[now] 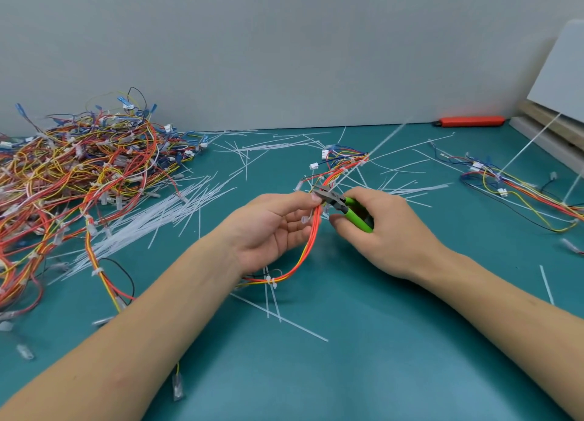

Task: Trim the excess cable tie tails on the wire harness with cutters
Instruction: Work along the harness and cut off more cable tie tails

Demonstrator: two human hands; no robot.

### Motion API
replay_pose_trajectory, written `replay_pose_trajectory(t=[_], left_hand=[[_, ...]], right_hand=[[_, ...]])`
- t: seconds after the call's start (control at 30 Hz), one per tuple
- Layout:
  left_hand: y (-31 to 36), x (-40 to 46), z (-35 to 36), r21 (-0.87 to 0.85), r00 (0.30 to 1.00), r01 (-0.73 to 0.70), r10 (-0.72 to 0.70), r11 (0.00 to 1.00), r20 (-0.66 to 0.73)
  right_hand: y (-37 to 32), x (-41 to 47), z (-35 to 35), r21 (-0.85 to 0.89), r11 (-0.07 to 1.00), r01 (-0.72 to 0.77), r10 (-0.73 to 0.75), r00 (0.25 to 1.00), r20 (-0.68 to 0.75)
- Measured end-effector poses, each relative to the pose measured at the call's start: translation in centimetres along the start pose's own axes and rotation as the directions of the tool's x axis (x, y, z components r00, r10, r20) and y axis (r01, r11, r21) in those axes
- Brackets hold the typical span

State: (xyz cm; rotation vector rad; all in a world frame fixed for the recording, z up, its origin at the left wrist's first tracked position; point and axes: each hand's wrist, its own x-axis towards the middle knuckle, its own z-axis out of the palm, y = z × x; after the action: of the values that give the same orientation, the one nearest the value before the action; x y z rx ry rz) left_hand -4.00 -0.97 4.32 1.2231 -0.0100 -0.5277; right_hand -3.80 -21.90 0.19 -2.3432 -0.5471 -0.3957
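While the left hand (pixel 278 228) pinches the wire harness (pixel 311 231) and the right hand (pixel 385 234) grips green cutters (pixel 343 207) beside it, the blades might nick a wire, not the tie tail (pixel 376 149).

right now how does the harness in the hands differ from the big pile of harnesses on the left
The held harness is a single bundle, lifted off the mat between the left hand and the cutters in the right hand. The pile is many tangled harnesses resting on the mat. Both show red, orange and yellow wires with white ties.
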Motion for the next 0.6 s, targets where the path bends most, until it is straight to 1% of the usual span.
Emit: replay_pose_trajectory(t=[0.13, 0.27, 0.43, 0.6], left_hand=[[0.01, 0.05, -0.02, -0.01, 1.0, 0.007, -0.007, 1.0, 0.003], [0.05, 0.03, -0.06, -0.016, 1.0, 0.018, -0.018, 1.0, -0.003], [0.1, -0.08, 0.01, -0.023, 0.999, 0.031, -0.031, 0.999, -0.006], [0.11, -0.12, 0.16, -0.033, 0.999, 0.031, -0.031, 0.999, -0.017]], right_hand=[[0.16, -0.06, -0.1, 0.004, 1.0, 0.004, -0.004, 1.0, 0.005], [0.36, -0.19, -0.05, 0.029, 0.999, -0.029, 0.029, 1.0, 0.001], [0.34, -0.28, -0.14, -0.009, 0.999, -0.039, 0.039, 0.999, 0.002], [0.32, -0.09, -0.11, -0.023, 1.0, 0.004, -0.004, 1.0, -0.016]])
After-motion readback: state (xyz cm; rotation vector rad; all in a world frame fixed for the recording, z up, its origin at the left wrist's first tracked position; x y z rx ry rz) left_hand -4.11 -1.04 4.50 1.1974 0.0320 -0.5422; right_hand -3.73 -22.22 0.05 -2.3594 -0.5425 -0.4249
